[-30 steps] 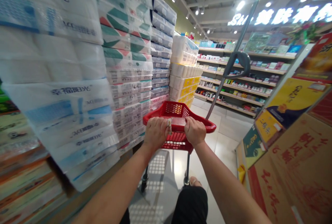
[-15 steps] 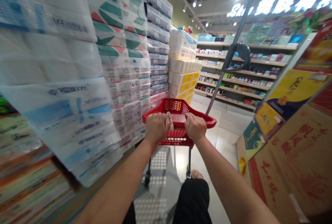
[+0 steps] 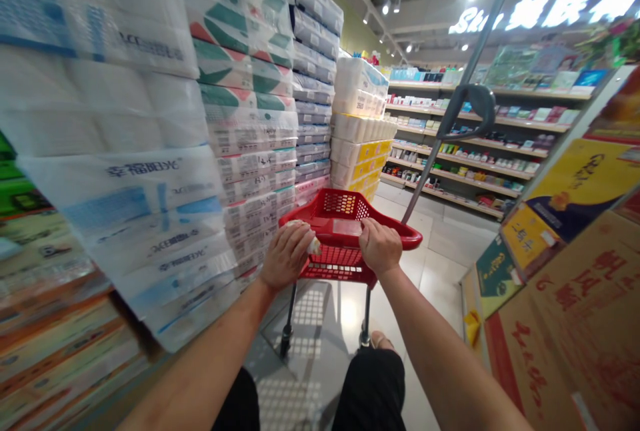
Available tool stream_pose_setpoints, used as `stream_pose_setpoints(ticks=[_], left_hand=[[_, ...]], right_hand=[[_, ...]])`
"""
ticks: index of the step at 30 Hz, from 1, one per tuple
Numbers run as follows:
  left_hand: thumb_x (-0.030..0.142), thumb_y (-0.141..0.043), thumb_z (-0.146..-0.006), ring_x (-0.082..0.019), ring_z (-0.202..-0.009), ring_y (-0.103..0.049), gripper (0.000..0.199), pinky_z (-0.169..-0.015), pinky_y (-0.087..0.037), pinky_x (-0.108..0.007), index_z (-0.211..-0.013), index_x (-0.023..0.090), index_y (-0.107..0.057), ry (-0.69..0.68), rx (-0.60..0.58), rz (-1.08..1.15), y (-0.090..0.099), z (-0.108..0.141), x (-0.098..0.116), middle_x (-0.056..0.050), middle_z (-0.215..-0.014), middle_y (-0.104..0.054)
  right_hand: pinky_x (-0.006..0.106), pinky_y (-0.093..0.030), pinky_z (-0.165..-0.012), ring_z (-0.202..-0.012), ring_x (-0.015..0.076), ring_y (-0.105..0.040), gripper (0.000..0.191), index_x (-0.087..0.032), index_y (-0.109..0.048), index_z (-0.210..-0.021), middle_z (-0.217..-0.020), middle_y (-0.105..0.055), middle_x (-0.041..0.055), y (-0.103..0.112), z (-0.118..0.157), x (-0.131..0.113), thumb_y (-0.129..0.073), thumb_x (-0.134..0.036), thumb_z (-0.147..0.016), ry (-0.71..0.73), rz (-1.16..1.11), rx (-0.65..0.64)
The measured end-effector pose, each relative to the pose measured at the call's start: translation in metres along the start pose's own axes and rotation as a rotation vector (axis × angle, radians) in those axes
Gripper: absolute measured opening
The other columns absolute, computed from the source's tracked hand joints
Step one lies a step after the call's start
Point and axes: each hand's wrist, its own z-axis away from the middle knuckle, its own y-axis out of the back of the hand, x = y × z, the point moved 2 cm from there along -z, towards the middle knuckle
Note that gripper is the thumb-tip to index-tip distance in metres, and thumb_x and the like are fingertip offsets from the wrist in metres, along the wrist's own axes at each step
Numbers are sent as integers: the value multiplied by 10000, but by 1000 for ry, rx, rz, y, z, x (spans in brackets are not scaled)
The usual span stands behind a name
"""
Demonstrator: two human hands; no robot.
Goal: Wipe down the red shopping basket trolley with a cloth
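A small red shopping cart (image 3: 340,226) with a perforated plastic basket stands right in front of me. My right hand (image 3: 381,246) is closed over the right part of its handle bar (image 3: 345,227). At the handle's left end, my left hand (image 3: 287,254) has its fingers curled around a small crumpled whitish scrap (image 3: 315,245), perhaps paper or tissue. Whether the left palm still rests on the bar is hidden. A long grey pole with a grey loop grip (image 3: 467,111) rises at a slant from the cart's right side.
Tall stacks of wrapped tissue packs (image 3: 125,184) line the left side. More rolls in packs (image 3: 360,138) stand ahead. On the right are stacked cardboard cartons (image 3: 590,311) and yellow boxes (image 3: 580,181). Product shelves (image 3: 465,131) fill the back. Pale floor tiles (image 3: 435,264) run between.
My left hand has shifted left and turned on the handle, its fingers now gathered about the scrap. The right hand keeps its grip. The view has swung slightly left.
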Motion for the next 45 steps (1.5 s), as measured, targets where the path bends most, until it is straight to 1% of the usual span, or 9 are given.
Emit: stream_pose_setpoints(ticks=[6, 10, 12, 14, 19, 26, 33, 40, 45], left_hand=[[332, -280, -968, -232, -1183, -517, 390, -1035, -370, -426, -1133, 185, -601, 232, -28, 17, 16, -33, -20, -111, -1176, -633], [428, -216, -980, -228, -832, -613, 541, -833, -428, -408, -800, 204, -674, 284, -327, -55, 14, -77, -25, -93, -855, -698], [458, -244, -971, -216, -721, -606, 556, -749, -424, -387, -723, 214, -676, 265, -390, -53, 10, -87, -23, -86, -764, -694], [439, -256, -971, -213, -716, -600, 533, -741, -409, -382, -719, 217, -669, 241, -355, -52, 8, -84, -16, -81, -751, -690], [354, -293, -964, -241, -937, -579, 407, -883, -362, -402, -886, 191, -657, 256, -86, -104, 9, -61, 7, -99, -916, -682], [372, -256, -953, -228, -720, -596, 510, -727, -358, -386, -735, 179, -674, 363, -347, -162, 11, -91, 7, -98, -766, -687], [329, -333, -960, -259, -1050, -534, 332, -969, -309, -414, -973, 176, -627, 344, -32, -183, 14, -58, 39, -112, -1029, -657], [332, -298, -951, -230, -731, -585, 428, -743, -369, -392, -756, 177, -645, 360, -363, -177, 13, -92, 26, -94, -787, -679], [320, -314, -955, -242, -942, -570, 358, -897, -351, -403, -895, 183, -639, 344, -106, -164, 12, -69, 39, -97, -933, -670]], right_hand=[[331, -383, -805, -892, 208, -648, 335, -185, -689, -1104, -1126, -706, 60, -5, -4, -2, -409, -267, -940, -20, -10, -10], [333, -386, -793, -842, 204, -649, 318, -200, -693, -1089, -1091, -716, 50, -4, -4, 2, -431, -276, -926, -34, -9, 1], [329, -387, -779, -836, 199, -651, 309, -195, -696, -1078, -1078, -720, 50, -3, -4, 5, -440, -264, -919, -21, -4, 26], [323, -387, -773, -834, 192, -653, 300, -187, -697, -1067, -1072, -722, 52, -2, -3, 8, -447, -247, -913, 8, -1, 56], [319, -382, -760, -835, 191, -656, 290, -174, -698, -1053, -1067, -725, 55, -1, -1, 12, -452, -233, -913, 39, 10, 95], [321, -380, -761, -825, 185, -655, 284, -174, -697, -1054, -1068, -726, 49, 0, -2, 9, -456, -225, -914, 34, 14, 99], [325, -369, -750, -840, 185, -656, 282, -182, -698, -1048, -1069, -726, 45, 3, 0, 7, -448, -229, -926, 19, 6, 106], [324, -377, -762, -840, 189, -658, 279, -173, -702, -1040, -1056, -729, 51, 2, 0, 5, -457, -226, -917, 17, 6, 106], [325, -380, -767, -832, 185, -660, 271, -181, -703, -1035, -1058, -729, 44, 2, 0, 3, -464, -228, -916, 19, 6, 120]])
